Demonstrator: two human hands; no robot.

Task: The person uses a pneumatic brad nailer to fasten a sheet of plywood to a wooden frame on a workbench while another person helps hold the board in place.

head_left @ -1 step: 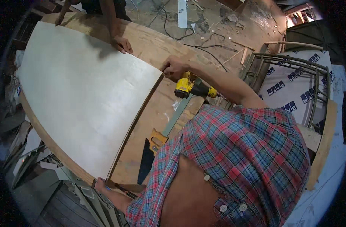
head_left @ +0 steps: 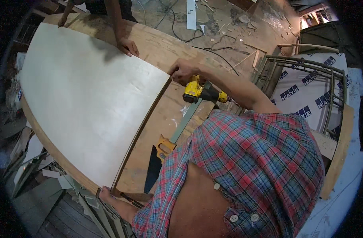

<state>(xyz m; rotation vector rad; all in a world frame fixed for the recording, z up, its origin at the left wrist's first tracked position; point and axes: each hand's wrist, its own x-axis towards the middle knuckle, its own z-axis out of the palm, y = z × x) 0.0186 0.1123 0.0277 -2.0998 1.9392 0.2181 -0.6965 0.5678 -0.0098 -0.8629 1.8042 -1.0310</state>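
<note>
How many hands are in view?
4: the person's right hand at the right corner of the white panel, left hand at its lower corner; a co-worker's nearer hand and farther hand along its far edge.

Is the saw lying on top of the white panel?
No, the saw lies on the wooden table beside the white panel.

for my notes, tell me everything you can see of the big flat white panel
The large, flat, white panel has a smooth, faintly shiny face; its material is unclear. It lies flat on the tan wooden worktop, and its edge facing the person looks dark. The person's bare right hand touches its far right corner, the bare left hand its near corner, and a co-worker's bare hand touches the far edge.
</note>
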